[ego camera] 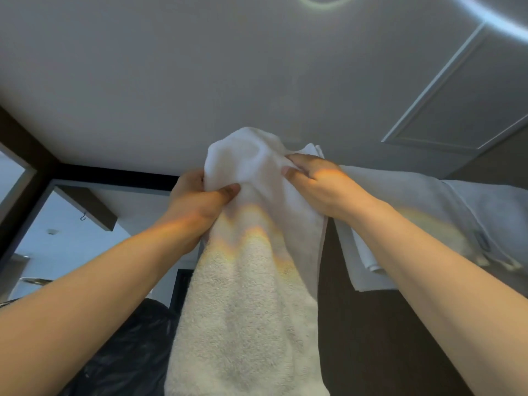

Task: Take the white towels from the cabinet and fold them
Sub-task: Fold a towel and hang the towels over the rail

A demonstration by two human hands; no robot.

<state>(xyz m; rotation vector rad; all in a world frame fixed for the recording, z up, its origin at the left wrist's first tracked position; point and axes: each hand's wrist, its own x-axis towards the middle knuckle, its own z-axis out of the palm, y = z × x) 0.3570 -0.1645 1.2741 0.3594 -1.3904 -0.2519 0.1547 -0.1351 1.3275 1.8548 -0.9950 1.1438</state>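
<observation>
A white terry towel [251,295] hangs from both of my raised hands, bunched at the top and falling straight down toward me. My left hand [197,201] grips its upper left side, thumb pressed across the front of the cloth. My right hand [317,181] pinches the upper right side, fingers curled into the fabric. More white towels [414,212] lie stacked on a high dark shelf just behind and right of my right forearm. The towel's lower end is cut off at the bottom of the view.
The camera looks upward at a white ceiling with a framed access panel [457,101] at the right. A dark cabinet frame [31,158] runs along the left with a mirror below it. A black plastic bag [128,352] sits low on the left.
</observation>
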